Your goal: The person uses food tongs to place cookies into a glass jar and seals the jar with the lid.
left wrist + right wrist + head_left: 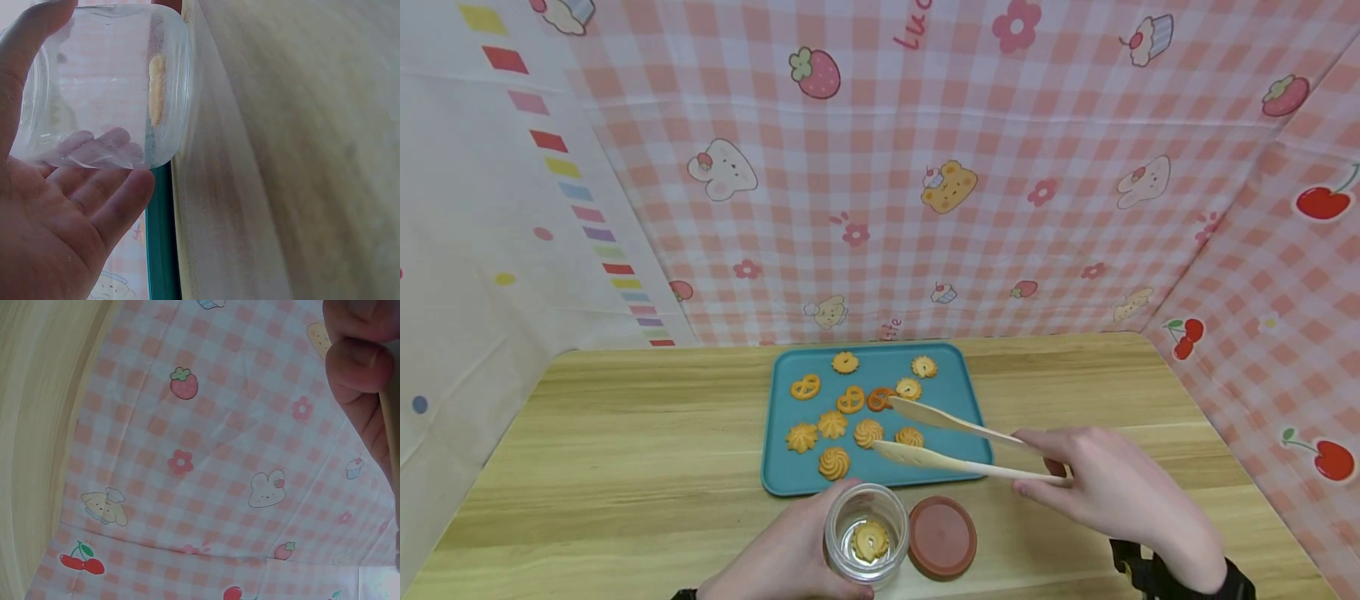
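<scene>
My left hand [801,546] curls round a clear jar [867,492]; a single round cookie [871,542] lies on the jar's bottom. In the left wrist view the thumb and fingers clasp the jar [106,75] from both sides, and the cookie [156,90] shows edge-on. My right hand [1101,475] grips pale wooden tongs [955,425]. The tongs' arms are spread over the blue tray [778,475], one tip by a darker pretzel [880,399], the other just below a swirl cookie [868,433]. No food is visible between the tips. In the right wrist view, fingers [362,365] hold a tong arm.
A reddish-brown lid [942,537] lies on the wooden table [647,442], right of the jar. Several cookies and pretzels [806,387] are spread over the tray. Checked cloth walls [880,167] stand behind and to the right, with a white cloth [475,208] at left.
</scene>
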Demonstrator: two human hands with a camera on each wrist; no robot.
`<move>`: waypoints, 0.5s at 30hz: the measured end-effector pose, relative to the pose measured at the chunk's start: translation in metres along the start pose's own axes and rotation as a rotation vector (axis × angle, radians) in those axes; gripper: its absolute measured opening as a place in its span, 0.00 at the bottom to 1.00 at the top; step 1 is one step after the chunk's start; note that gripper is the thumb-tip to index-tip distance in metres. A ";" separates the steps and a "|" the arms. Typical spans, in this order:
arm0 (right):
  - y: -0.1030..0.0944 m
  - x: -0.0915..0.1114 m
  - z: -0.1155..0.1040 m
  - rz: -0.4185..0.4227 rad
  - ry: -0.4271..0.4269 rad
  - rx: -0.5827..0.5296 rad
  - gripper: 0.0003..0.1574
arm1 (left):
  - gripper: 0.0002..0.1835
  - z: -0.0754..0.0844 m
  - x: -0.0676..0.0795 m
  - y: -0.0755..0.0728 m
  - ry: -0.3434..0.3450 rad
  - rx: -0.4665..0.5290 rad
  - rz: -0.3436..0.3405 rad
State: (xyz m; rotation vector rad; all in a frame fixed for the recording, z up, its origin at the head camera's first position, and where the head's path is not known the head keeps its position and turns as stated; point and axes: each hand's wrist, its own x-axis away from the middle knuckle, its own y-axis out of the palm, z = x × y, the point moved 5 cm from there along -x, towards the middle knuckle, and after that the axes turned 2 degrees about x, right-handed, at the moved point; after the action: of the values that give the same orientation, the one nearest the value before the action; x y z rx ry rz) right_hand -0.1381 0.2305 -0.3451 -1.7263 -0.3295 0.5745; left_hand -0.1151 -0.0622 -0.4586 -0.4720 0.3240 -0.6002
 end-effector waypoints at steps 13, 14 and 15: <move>0.024 -0.007 0.017 -0.114 0.057 0.017 0.28 | 0.46 0.000 0.000 0.000 0.012 -0.027 0.009; 0.026 -0.008 0.017 -0.123 0.058 0.008 0.27 | 0.46 0.000 0.000 0.000 0.012 -0.029 0.010; 0.027 -0.008 0.018 -0.131 0.062 0.006 0.28 | 0.47 0.000 0.000 0.000 0.012 -0.030 0.010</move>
State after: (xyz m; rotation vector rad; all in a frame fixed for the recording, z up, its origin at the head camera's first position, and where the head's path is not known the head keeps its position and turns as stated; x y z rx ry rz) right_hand -0.1570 0.2351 -0.3722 -1.6992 -0.3936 0.4257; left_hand -0.1147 -0.0625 -0.4582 -0.4955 0.3474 -0.5892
